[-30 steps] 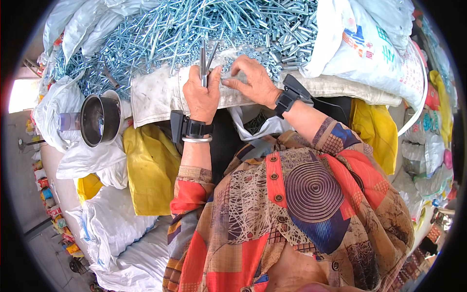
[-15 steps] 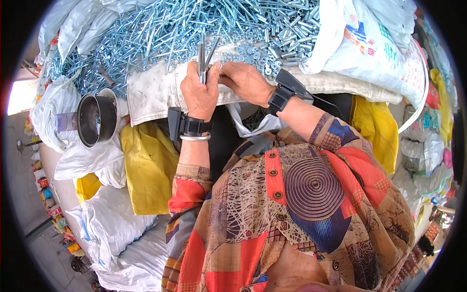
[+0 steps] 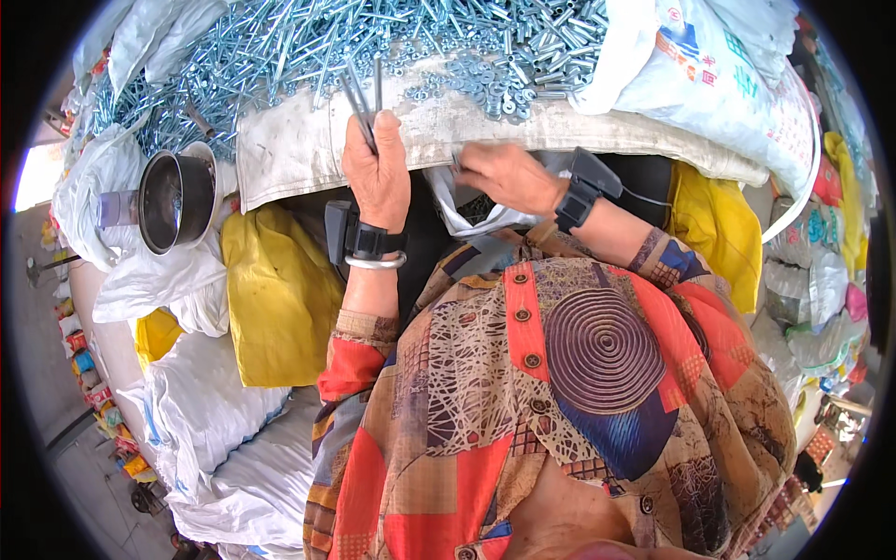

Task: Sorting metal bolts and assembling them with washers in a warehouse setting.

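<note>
The left hand (image 3: 377, 182) is held out from the body at the near edge of the pale cloth (image 3: 289, 154), its grip clenched around slim metal rods (image 3: 378, 84), which are splayed from the fist toward the heaped metal pieces (image 3: 308, 47). The right hand (image 3: 513, 179) is angled leftward, fingers curled, near the white bag (image 3: 448, 213); whether anything small is pinched in its grip cannot be told.

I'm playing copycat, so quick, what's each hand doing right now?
Left hand: closed, holding slim metal rods.
Right hand: curled; whether it grips anything cannot be told.
</note>
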A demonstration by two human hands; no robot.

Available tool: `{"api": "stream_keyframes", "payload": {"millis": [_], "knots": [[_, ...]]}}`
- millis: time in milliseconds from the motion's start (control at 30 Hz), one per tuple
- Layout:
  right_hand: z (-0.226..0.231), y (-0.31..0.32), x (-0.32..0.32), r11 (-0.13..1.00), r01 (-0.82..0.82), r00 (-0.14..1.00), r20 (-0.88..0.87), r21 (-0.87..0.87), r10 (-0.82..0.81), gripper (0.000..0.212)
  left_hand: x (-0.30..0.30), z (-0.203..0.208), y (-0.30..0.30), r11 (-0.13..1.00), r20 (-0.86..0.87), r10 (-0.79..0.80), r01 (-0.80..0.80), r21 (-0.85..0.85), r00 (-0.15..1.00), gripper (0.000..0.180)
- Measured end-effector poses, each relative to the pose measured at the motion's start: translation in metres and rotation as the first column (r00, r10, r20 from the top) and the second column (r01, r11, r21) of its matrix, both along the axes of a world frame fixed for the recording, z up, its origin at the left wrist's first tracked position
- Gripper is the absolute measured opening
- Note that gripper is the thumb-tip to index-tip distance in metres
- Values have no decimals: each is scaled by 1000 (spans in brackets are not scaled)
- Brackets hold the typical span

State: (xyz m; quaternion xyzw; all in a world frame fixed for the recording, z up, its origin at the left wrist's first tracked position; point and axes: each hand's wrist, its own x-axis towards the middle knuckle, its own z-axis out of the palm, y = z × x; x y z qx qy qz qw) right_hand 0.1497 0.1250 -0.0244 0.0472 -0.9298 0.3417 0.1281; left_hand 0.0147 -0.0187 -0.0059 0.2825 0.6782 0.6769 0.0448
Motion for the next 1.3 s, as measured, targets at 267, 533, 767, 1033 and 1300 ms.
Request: {"api": "stream_keyframes", "payload": {"millis": [267, 533, 767, 1033, 1300], "knots": [[-104, 6, 56, 996, 49, 895, 439, 78, -79, 20, 18, -21, -6, 997, 213, -26, 41, -65, 977, 29], [16, 69, -5, 941, 241, 929, -337, 239, -152, 13, 32, -19, -15, 992, 415, -25, 75, -105, 910, 31], [-2, 130, -34, 718, 403, 915, -255, 567, -312, 18, 40, -33, -13, 995, 409, -94, 92, 25, 907, 22], [18, 70, -25, 357, 131, 988, 92, -925, -125, 14, 46, -22, -18, 994, 524, -111, 101, 48, 845, 26], [15, 46, -1, 571, 167, 985, 112, -804, -130, 21, 45, -30, -20, 987, 221, -146, 158, -37, 964, 25]]}}
